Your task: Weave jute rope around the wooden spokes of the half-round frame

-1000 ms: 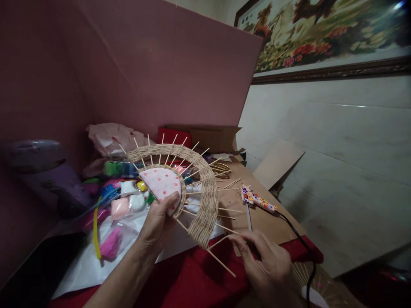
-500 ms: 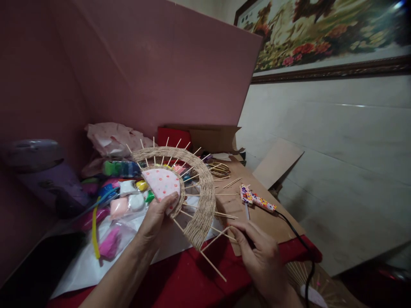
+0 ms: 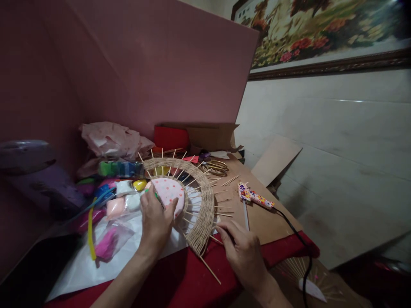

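Item: our woven fan [image 3: 203,216], unfinished. Outer twine band [image 3: 180,164] wound; skewer spokes [image 3: 210,270] bare inside it (tips untrimmed). Left hand [image 3: 157,222] clamps the pink centre [image 3: 171,193]; right hand [image 3: 240,252] pinches a lower spoke.

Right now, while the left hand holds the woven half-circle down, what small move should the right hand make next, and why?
Probably pinch the lower end of the woven band and press it snug: the right hand rests its fingers there, among sticks, while the left hand pins the pink centre.

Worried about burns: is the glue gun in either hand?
No, the glue gun lies untouched on the cardboard, beyond the right hand.
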